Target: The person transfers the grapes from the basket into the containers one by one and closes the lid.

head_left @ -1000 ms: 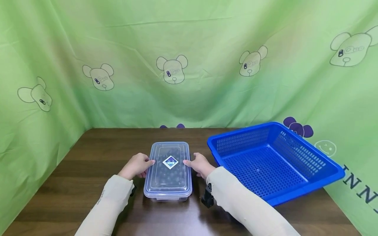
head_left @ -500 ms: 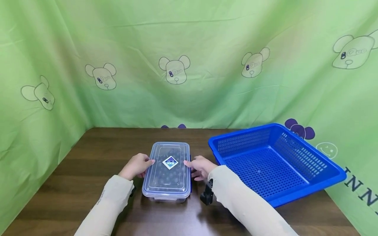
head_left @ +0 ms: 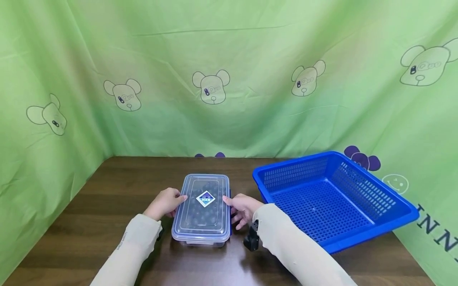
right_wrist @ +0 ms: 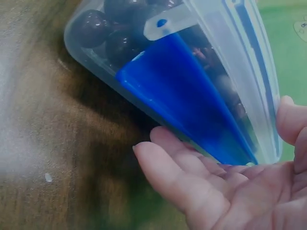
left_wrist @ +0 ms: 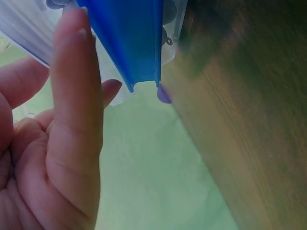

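Observation:
A clear plastic food container [head_left: 202, 216] with a lid and a diamond-shaped label stands on the table, dark round fruit showing through its walls. My left hand [head_left: 166, 201] grips its left side, thumb on the lid's edge. In the left wrist view a fingertip lies at the edge of a blue latch [left_wrist: 127, 43]. My right hand [head_left: 245, 207] touches the lid's right edge with the thumb, its other fingers loosely spread beside the wall. The right blue latch [right_wrist: 182, 96] hangs down along that side, just above these fingers.
A large blue plastic basket [head_left: 336, 240] with perforated walls stands to the right, behind the right forearm. The brown wooden table [head_left: 125, 174] ends at a green curtain [head_left: 250, 119] printed with bear faces, which surrounds it at the back and sides.
The right latch has come into view along the container's right side. My right fingers have spread and moved down and away from the wall. The left hand has barely moved.

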Available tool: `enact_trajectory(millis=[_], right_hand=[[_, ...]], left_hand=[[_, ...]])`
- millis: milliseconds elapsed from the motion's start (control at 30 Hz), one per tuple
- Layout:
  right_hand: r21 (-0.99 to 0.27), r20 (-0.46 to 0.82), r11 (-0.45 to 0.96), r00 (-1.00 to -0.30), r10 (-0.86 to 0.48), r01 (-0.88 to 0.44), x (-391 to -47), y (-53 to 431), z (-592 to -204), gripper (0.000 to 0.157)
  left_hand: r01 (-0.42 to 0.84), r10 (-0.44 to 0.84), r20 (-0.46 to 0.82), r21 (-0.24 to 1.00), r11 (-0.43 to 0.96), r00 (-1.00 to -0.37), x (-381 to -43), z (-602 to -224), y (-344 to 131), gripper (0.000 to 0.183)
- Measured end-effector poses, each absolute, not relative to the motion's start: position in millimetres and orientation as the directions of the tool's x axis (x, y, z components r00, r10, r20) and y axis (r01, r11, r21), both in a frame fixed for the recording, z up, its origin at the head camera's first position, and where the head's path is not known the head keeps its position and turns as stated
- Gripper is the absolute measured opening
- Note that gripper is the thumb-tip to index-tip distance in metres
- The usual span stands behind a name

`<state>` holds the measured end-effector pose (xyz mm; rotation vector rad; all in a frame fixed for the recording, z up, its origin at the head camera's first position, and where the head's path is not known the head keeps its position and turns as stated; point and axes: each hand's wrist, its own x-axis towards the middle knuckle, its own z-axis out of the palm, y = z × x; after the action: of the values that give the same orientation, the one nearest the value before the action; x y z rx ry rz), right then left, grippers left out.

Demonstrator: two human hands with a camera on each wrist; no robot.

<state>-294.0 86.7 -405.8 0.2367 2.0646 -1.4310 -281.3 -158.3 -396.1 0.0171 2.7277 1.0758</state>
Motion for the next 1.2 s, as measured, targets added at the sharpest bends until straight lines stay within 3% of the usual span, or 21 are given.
enact_trajectory(millis=[267,567,1200], right_hand=[[-0.774,-0.601,0.397,-0.770,-0.217,0.493,-294,86,-406,0.047],[-0.787,-0.593,0.344,-0.782,-0.191,0.513,-292,85,-403,0.052],[-0.754,-0.522,0.518,-0.847,-0.100,0.404,-294,79,-394,0.046]], left_hand=[[-0.063,0.091,-0.191,0.673,0.737,-0.977,-280,-396,-157,0.024],[-0.070,0.084,-0.196,0.667,0.742,-0.977,-282,-394,-156,0.024],[-0.043,0.108,-0.196,0.638,0.769,-0.975,-284,-395,-156,0.025]])
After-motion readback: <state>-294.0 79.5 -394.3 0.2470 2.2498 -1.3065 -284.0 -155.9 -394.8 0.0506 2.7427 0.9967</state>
